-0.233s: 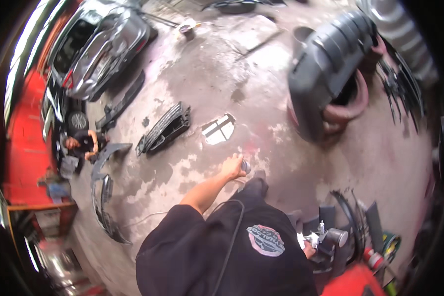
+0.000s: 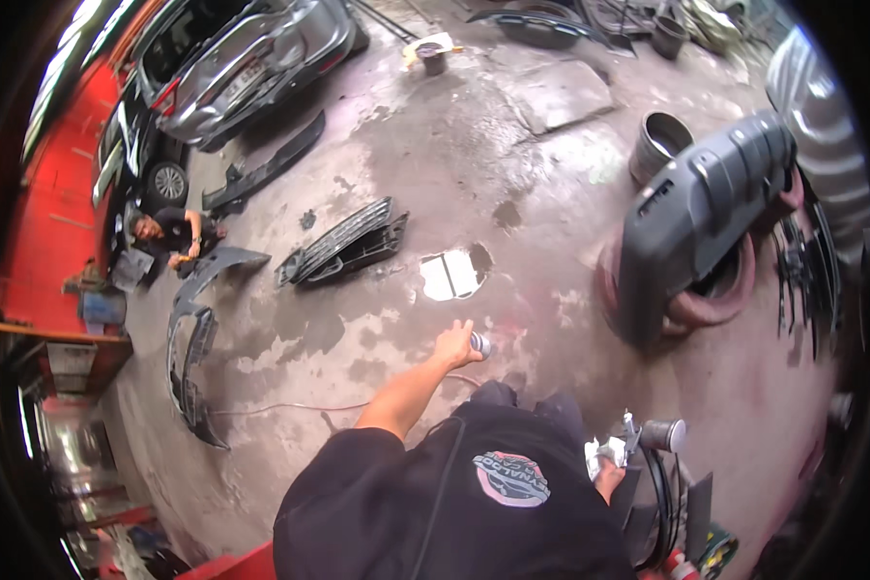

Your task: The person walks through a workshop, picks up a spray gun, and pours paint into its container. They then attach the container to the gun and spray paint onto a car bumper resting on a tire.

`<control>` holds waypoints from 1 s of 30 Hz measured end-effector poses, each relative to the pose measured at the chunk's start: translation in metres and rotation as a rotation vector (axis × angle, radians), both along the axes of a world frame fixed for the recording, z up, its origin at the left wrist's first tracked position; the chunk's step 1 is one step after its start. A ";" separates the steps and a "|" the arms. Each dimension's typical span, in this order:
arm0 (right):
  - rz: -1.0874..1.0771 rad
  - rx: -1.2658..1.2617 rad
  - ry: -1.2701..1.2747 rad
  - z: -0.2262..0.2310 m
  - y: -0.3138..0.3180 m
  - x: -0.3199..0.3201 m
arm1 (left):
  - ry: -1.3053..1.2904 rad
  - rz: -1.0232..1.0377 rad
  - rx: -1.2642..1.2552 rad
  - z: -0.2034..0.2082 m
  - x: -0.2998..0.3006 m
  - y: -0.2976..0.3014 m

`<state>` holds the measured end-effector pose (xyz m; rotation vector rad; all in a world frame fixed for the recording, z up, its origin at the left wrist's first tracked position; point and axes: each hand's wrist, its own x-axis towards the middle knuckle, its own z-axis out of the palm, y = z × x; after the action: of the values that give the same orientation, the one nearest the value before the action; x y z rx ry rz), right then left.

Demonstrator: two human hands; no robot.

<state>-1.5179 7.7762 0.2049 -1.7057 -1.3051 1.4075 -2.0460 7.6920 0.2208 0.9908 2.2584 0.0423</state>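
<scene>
My left arm reaches forward over the floor, and my left hand (image 2: 456, 346) is closed around a small grey can (image 2: 481, 345). Low on the right, my right hand (image 2: 608, 478) is wrapped round a spray gun (image 2: 632, 437) with a round grey cup (image 2: 663, 435) on it. A crumpled white cloth or paper (image 2: 601, 454) sits against the gun beside that hand; whether my fingers hold it too, I cannot tell. The fingers of the right hand are partly hidden.
A black grille (image 2: 343, 246) lies ahead left, near a wet patch (image 2: 452, 275). At right a dark bumper (image 2: 701, 217) rests on pinkish tyres (image 2: 730, 290). A person (image 2: 176, 232) crouches far left by a bumper piece (image 2: 188, 338). A hose (image 2: 290, 406) crosses the floor.
The view has swung, so the floor things sit farther right and most of them lower. The spray gun appears higher in the picture. Both hands keep their hold.
</scene>
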 end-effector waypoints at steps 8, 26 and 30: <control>0.218 0.022 0.023 -0.004 0.201 -0.210 | -0.036 0.404 -0.121 -0.008 -0.124 -0.008; 0.480 -0.052 0.009 0.031 0.519 -0.746 | -0.045 1.157 -0.248 -0.022 -0.420 0.062; 0.539 -0.011 -0.023 0.028 0.563 -0.854 | -0.083 1.189 -0.245 -0.031 -0.542 0.106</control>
<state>-2.3720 8.3390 0.2325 -1.4339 -1.8660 1.6842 -2.5881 7.7976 0.1894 -0.5469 2.3671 0.2951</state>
